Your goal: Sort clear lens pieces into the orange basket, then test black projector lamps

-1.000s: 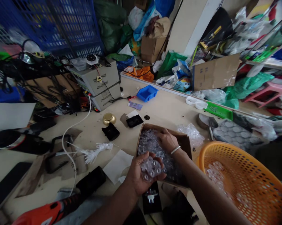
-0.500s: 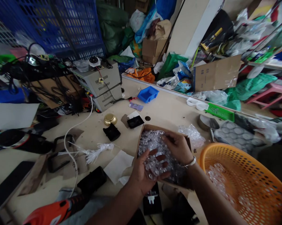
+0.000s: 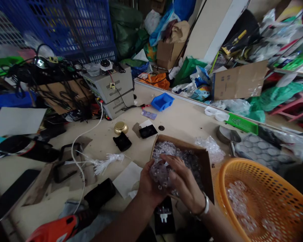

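Note:
My left hand (image 3: 147,185) cups a heap of small clear plastic pieces (image 3: 159,173) in its palm, over the near left part of an open cardboard box (image 3: 209,171). Across the heap, my right hand (image 3: 184,181) lies with its fingers stretched out, close against the pieces; whether it pinches one is hidden. More clear pieces (image 3: 191,161) fill the box beneath. Right of the box, an orange perforated basket (image 3: 223,181) holds some clear ring-like pieces (image 3: 238,201).
Behind the box lies a clear plastic heap (image 3: 210,148), beside a metal scoop (image 3: 227,134). Black plastic parts (image 3: 122,143), a gold bowl-shaped part (image 3: 121,127) and a blue bin (image 3: 162,102) are on the table. An orange-red power tool (image 3: 55,228) sits front left, near a white cable (image 3: 74,144).
My right hand has come from the pieces in the box toward me, onto the handful in my left palm. My left hand has tilted up and closed more round the pieces. The view has shifted slightly.

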`<state>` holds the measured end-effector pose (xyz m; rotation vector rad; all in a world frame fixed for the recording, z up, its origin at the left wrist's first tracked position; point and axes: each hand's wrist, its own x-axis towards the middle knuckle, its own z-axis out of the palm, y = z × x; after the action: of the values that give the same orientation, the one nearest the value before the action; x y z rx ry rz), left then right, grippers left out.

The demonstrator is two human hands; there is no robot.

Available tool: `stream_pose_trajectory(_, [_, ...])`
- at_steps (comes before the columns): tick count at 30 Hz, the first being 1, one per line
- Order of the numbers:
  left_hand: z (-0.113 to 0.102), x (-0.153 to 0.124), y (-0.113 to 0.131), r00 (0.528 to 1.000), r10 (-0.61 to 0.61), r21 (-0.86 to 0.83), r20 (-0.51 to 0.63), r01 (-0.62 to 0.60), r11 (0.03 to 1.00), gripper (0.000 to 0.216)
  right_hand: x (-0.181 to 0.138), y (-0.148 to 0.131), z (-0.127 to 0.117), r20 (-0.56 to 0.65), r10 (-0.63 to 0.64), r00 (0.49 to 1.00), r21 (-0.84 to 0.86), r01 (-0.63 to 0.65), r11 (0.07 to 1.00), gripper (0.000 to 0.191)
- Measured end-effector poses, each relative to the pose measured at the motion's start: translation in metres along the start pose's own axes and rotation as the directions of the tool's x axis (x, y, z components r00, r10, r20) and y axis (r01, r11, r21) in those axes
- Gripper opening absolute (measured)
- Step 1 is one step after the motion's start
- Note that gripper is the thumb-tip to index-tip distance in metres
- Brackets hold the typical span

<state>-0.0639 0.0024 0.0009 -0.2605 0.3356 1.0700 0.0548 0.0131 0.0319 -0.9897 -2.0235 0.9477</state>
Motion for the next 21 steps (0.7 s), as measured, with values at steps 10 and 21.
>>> stream_pose_trajectory(10, [-0.002, -0.005, 0.007, 0.984, -0.017, 0.066, -0.179, 0.029, 0.997, 0.027, 0.066, 0.071, -0.003, -0.027, 0.335, 0.942, -0.664, -0.267, 0.698, 0.051])
stream_pose_trajectory(21, [0.006, -0.013, 0.0, 0.973, -0.058, 0.119, -0.224, 0.087, 0.989, 0.026, 0.05, 0.079, -0.024, -0.181, 0.219, 0.959, -0.515, -0.282, 0.809, 0.03])
